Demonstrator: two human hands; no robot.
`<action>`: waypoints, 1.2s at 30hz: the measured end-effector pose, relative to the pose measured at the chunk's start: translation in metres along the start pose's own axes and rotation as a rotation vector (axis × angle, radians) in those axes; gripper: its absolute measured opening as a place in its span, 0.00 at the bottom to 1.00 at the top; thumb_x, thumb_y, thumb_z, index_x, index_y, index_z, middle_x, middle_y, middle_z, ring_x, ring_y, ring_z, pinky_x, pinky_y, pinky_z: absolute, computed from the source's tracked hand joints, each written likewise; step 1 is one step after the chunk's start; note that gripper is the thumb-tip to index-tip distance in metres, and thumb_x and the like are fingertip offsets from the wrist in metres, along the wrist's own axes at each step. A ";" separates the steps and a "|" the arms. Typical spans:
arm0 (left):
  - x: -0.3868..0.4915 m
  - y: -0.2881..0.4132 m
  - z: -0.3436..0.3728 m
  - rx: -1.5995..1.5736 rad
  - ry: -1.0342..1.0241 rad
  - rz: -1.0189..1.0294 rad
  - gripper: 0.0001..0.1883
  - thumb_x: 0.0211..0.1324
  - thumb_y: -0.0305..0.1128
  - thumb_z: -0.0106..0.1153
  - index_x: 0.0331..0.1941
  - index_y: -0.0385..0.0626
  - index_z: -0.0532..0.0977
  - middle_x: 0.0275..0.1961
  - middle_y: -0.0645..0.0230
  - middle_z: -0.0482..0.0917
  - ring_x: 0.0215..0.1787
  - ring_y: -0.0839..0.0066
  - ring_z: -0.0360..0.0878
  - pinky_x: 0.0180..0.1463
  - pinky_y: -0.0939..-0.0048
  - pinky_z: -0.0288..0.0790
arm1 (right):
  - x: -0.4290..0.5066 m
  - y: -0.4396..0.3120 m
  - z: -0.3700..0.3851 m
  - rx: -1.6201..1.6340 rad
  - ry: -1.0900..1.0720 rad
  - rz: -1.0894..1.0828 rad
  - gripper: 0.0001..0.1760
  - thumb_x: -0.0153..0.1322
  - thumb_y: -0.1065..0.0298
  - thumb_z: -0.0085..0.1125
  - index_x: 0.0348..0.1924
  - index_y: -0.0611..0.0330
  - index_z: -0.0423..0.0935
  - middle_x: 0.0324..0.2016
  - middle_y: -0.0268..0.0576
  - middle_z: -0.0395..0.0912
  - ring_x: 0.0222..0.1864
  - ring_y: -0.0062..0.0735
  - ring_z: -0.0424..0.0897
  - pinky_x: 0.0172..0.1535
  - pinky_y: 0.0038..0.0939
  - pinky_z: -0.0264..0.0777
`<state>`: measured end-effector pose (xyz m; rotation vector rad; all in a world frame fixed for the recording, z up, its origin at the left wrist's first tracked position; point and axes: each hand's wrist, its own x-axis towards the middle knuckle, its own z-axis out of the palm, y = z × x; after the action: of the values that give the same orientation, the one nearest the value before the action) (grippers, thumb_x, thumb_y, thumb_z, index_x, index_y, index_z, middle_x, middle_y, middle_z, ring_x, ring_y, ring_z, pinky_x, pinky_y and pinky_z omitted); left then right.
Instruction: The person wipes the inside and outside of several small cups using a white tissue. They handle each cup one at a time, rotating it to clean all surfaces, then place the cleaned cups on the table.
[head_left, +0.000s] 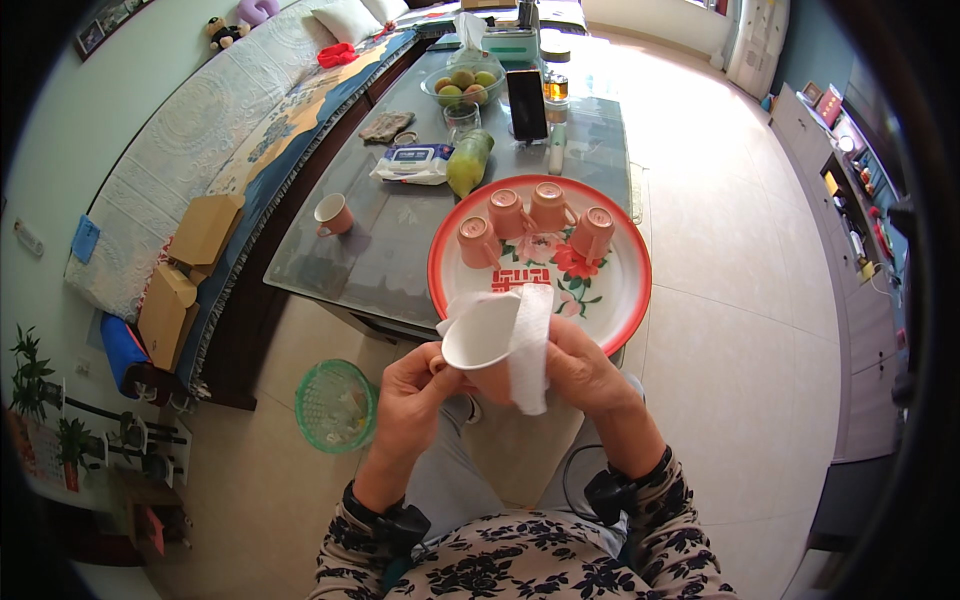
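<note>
My left hand (417, 394) grips the handle of a pink cup (480, 352) with a white inside, its mouth tilted up towards me. A white wipe (532, 352) is draped over the cup's right side, and my right hand (589, 369) presses it against the wall there. Both hands are above my lap, at the near edge of a round enamel tray (631, 300) with a red rim and printed flowers. Several pink cups (551, 206) stand upside down on the tray's far half. Another pink cup (334, 215) stands upright on the glass-topped table, left of the tray.
On the table (390, 262) are a wipes packet (412, 163), a green-yellow papaya-like fruit (470, 163), a glass mug (461, 120), a fruit bowl (463, 84) and a propped phone (527, 105). A green waste basket (336, 406) is on the floor at left. Open cardboard boxes (204, 232) lie on the sofa.
</note>
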<state>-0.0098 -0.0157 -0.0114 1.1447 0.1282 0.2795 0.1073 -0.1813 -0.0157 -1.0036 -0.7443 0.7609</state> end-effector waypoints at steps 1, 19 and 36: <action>-0.001 0.000 0.000 -0.024 -0.002 -0.039 0.05 0.61 0.26 0.58 0.32 0.39 0.74 0.35 0.73 0.78 0.39 0.82 0.78 0.44 0.79 0.72 | -0.003 0.005 -0.003 0.212 -0.007 0.046 0.23 0.76 0.61 0.48 0.59 0.66 0.64 0.47 0.37 0.74 0.45 0.20 0.74 0.47 0.24 0.70; 0.008 -0.018 0.028 0.062 0.312 0.277 0.05 0.63 0.25 0.55 0.31 0.41 0.73 0.35 0.73 0.79 0.37 0.85 0.76 0.46 0.78 0.74 | 0.011 0.032 0.039 -0.998 0.541 -0.501 0.45 0.60 0.69 0.65 0.66 0.70 0.51 0.58 0.62 0.62 0.57 0.57 0.68 0.59 0.42 0.63; -0.001 0.014 0.008 0.502 0.023 0.234 0.05 0.56 0.23 0.61 0.28 0.34 0.76 0.44 0.58 0.81 0.42 0.79 0.78 0.45 0.77 0.73 | -0.010 0.010 0.002 0.522 0.403 -0.130 0.25 0.78 0.58 0.37 0.60 0.70 0.60 0.58 0.51 0.67 0.61 0.44 0.67 0.65 0.42 0.60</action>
<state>-0.0106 -0.0172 0.0045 1.6589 0.0857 0.4857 0.0981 -0.1857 -0.0260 -0.5957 -0.2351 0.5710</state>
